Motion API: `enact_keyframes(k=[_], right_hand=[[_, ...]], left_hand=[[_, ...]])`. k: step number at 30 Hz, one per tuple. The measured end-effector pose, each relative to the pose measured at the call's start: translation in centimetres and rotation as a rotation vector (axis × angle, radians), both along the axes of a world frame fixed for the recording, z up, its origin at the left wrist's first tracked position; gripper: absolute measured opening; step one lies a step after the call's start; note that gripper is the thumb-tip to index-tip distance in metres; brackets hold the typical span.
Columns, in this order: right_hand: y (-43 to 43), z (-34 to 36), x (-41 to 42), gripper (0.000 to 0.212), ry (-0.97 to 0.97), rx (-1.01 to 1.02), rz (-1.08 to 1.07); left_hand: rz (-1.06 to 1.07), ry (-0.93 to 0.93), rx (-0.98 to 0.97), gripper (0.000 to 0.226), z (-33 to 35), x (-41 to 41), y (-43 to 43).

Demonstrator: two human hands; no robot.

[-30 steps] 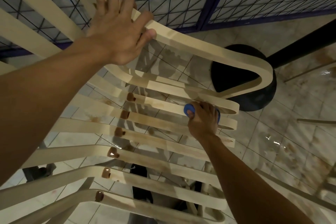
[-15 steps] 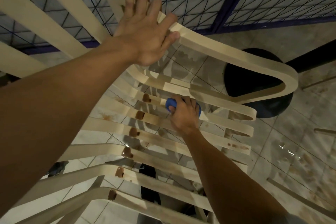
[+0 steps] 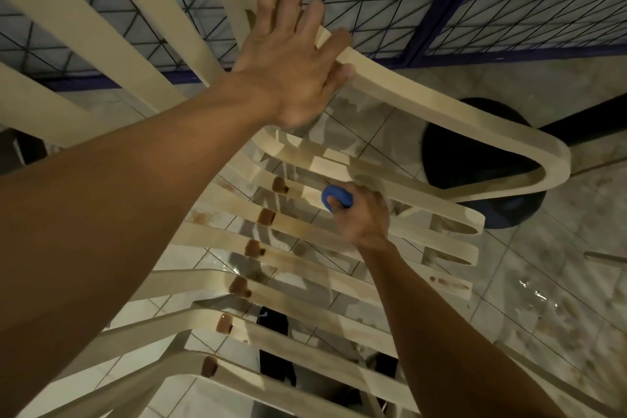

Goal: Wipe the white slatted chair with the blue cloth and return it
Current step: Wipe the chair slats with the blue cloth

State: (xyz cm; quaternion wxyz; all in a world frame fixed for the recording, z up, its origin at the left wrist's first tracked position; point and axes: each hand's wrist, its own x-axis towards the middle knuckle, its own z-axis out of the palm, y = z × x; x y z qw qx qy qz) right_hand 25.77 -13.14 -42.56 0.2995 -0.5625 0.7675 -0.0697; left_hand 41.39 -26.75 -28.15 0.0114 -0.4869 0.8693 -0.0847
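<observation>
The white slatted chair is tipped and fills most of the head view, its slats streaked with brown stains. My left hand lies over the curved upper rail of the frame, fingers spread across it and thumb under the edge. Lower down, my right hand grips the bunched blue cloth and presses it against one of the upper slats. Only a small lump of the cloth shows above my fingers.
A blue metal grid fence stands right behind the chair. A round black object sits on the wet, dirty tiled floor beyond the chair's rail. Dark shapes lie under the slats.
My right hand has slid the cloth along the slat toward the left, from the slat's outer end to its middle. My left hand stays on the rail. The view has shifted.
</observation>
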Motion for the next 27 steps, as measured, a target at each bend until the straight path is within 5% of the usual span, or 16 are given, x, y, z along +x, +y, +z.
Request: enact_keyframes(k=[12,20,27], right_hand=[[-4.0,-1.1,10.0,0.023,-0.029,0.040,0.019],[-1.7,-1.0,5.9,0.038,0.028,0.020,0.075],[0.1,-0.7,2.2,0.029,0.018,0.007,-0.005]], left_hand=[[0.033,-0.033,0.002,0.056,0.0,-0.3,0.0],[0.023,-0.024,0.019,0.055,0.3,-0.1,-0.1],[0.021,-0.028,0.007,0.055,0.1,-0.1,-0.1]])
